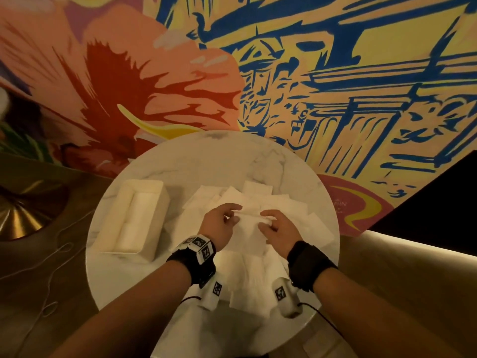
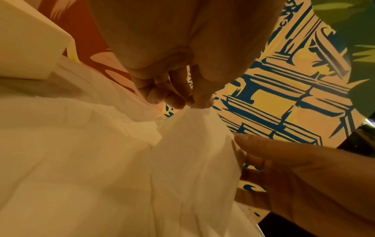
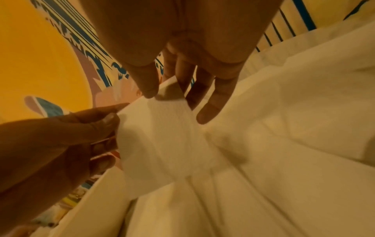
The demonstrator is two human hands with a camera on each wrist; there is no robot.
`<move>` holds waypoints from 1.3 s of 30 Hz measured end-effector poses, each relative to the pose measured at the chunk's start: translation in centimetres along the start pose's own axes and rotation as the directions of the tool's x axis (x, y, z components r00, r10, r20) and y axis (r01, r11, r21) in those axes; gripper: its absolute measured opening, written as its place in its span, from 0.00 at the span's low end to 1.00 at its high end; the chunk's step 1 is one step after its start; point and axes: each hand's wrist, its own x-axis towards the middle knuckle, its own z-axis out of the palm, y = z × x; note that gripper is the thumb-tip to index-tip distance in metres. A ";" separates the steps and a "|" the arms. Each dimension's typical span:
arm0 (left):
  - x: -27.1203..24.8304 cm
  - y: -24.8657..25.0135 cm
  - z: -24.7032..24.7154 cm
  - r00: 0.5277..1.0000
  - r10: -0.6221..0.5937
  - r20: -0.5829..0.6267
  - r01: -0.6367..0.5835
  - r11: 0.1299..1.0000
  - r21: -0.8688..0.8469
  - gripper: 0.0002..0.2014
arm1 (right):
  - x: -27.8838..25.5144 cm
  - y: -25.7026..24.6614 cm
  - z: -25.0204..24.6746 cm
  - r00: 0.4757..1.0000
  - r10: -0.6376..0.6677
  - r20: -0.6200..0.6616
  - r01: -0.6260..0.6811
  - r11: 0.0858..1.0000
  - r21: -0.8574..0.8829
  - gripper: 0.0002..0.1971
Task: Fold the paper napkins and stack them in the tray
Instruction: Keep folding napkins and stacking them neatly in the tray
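Observation:
I hold one white paper napkin (image 1: pixel 248 228) lifted above a loose spread of white napkins (image 1: pixel 284 202) on the round marble table (image 1: pixel 180 156). My left hand (image 1: pixel 224 220) pinches its upper left edge between thumb and fingertips (image 2: pixel 176 101). My right hand (image 1: pixel 273 223) pinches its upper right edge, thumb (image 3: pixel 149 91) on the near face and fingers behind. The napkin (image 2: pixel 194 144) hangs down between the two hands; the same napkin (image 3: pixel 162 128) shows its embossed texture in the right wrist view. A white rectangular tray (image 1: pixel 134 215) stands at the table's left, with folded napkins inside.
More napkins (image 1: pixel 247 280) lie under my wrists near the table's front edge. A painted mural wall (image 1: pixel 309 73) rises behind the table. A brass lamp base (image 1: pixel 23 215) sits at the left, a dark panel (image 1: pixel 438 197) at the right. Thin cables trail on the floor.

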 end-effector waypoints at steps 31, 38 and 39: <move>-0.8 -1.7 -11.4 0.990 0.077 -0.121 -0.064 0.991 0.116 0.07 | 2.0 -9.5 5.7 0.984 -0.177 -0.004 0.177 0.983 0.048 0.06; -1.8 -1.8 -11.8 0.999 0.030 -0.024 -0.030 0.999 -0.028 0.17 | 2.5 -10.2 7.4 0.991 -0.135 -0.007 0.134 0.966 0.220 0.07; -1.8 -1.9 -11.9 0.999 0.029 -0.029 -0.030 0.998 -0.051 0.17 | 2.6 -10.0 7.8 0.993 -0.118 0.029 0.107 0.962 0.251 0.13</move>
